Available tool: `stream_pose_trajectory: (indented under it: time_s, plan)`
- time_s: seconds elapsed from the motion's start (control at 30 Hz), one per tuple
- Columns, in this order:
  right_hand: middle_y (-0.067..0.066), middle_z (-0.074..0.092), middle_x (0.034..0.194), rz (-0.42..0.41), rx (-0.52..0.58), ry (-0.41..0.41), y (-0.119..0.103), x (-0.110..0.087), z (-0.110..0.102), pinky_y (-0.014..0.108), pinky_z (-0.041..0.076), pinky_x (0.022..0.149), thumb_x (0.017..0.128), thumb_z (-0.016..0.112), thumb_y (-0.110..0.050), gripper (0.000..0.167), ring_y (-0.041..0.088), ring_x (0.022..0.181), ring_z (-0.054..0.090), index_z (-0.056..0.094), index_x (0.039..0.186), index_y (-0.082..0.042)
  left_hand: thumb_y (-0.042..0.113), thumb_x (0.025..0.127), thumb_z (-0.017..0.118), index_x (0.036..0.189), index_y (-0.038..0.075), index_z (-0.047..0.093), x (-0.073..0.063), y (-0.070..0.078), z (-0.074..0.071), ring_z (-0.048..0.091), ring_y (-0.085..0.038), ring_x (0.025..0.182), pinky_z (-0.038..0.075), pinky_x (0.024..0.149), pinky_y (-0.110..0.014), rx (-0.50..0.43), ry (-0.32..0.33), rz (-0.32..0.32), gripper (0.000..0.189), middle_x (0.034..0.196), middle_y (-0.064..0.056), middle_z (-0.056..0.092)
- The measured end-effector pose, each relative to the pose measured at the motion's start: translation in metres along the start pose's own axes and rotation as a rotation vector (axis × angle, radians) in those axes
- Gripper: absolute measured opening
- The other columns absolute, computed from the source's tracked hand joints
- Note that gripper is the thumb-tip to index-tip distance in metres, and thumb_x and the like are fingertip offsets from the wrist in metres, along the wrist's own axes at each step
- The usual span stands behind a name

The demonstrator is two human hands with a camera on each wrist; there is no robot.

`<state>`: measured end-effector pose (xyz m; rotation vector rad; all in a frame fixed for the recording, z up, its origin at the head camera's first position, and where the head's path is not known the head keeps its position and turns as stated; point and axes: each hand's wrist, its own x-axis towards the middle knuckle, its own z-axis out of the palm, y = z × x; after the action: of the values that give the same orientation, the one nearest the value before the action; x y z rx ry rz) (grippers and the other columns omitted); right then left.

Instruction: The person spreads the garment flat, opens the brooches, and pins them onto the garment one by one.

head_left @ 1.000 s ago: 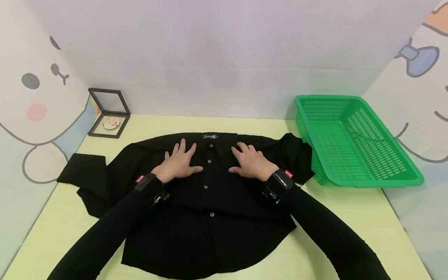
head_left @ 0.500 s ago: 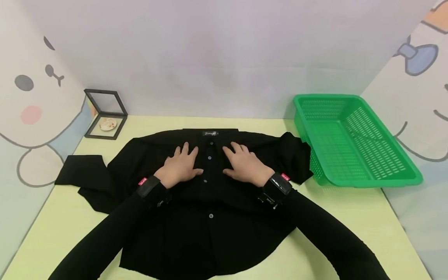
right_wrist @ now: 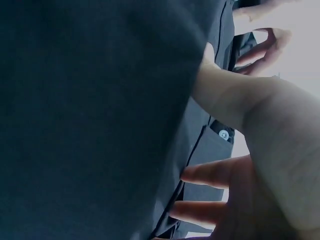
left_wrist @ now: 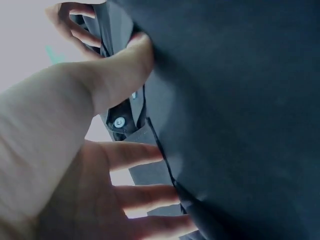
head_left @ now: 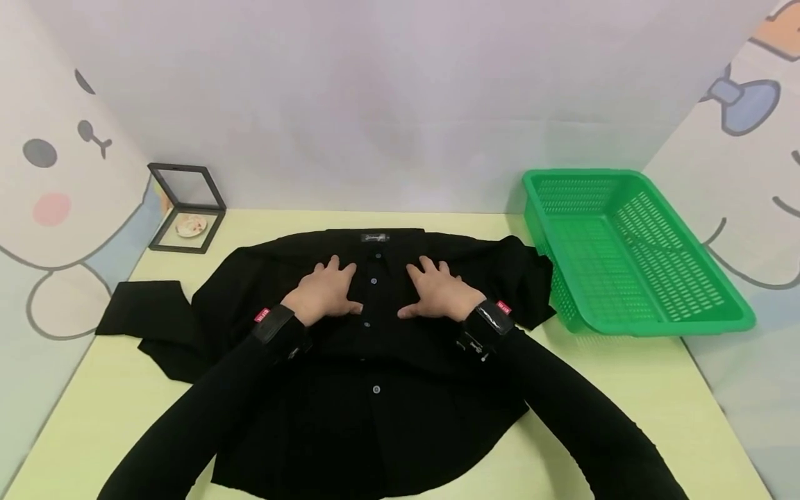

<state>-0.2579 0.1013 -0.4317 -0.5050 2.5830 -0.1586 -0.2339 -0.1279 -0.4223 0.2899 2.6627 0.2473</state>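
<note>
A black button-up shirt (head_left: 375, 437) lies front up on the table, its collar at the far side. Its left-hand sleeve is bent outward, and the sleeve on the right is bunched beside a basket. My left hand (head_left: 321, 293) rests on the chest, left of the button row, fingers spread. Across the buttons, my right hand (head_left: 441, 294) rests the same way on the other side. In the left wrist view, straight fingers (left_wrist: 145, 197) touch the dark cloth. Likewise in the right wrist view, fingers (right_wrist: 205, 172) meet the fabric. Neither hand grips any cloth.
A green plastic basket (head_left: 671, 328) stands at the right, close to the sleeve. At the back left is a black frame-like case (head_left: 201, 244), propped open with a small pale round item (head_left: 190, 225) inside. A pale wall (head_left: 375, 125) closes off the far edge.
My hands have slid slightly toward me, and the right one slightly inward. More of the shirt's collar shows, spread wider at the far edge. The basket has stayed put.
</note>
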Motion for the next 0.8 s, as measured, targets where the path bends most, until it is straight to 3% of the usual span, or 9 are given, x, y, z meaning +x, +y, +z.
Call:
stream_pose_trajectory:
  time_s: [0.4, 0.8]
  plan:
    - [0.017, 0.009, 0.173, 0.019, 0.002, 0.012, 0.007, 0.023, -0.014, 0.063, 0.030, 0.120, 0.089, 0.074, -0.060, 0.101, 0.049, 0.156, 0.016, 0.025, 0.165, -0.014, 0.041, 0.098, 0.072, 0.164, 0.009, 0.026, 0.021, -0.007, -0.010, 0.018, -0.051, 0.154, 0.028, 0.122, -0.064, -0.073, 0.002, -0.007, 0.086, 0.170, -0.027, 0.012]
    - [0.015, 0.012, 0.173, 0.041, 0.038, 0.033, 0.018, 0.035, -0.019, 0.061, 0.028, 0.123, 0.088, 0.077, -0.057, 0.101, 0.045, 0.157, 0.017, 0.025, 0.165, -0.016, 0.043, 0.093, 0.077, 0.162, 0.011, 0.031, 0.036, -0.007, -0.017, 0.032, -0.045, 0.150, 0.034, 0.119, -0.059, -0.103, 0.040, -0.023, 0.089, 0.166, -0.023, 0.025]
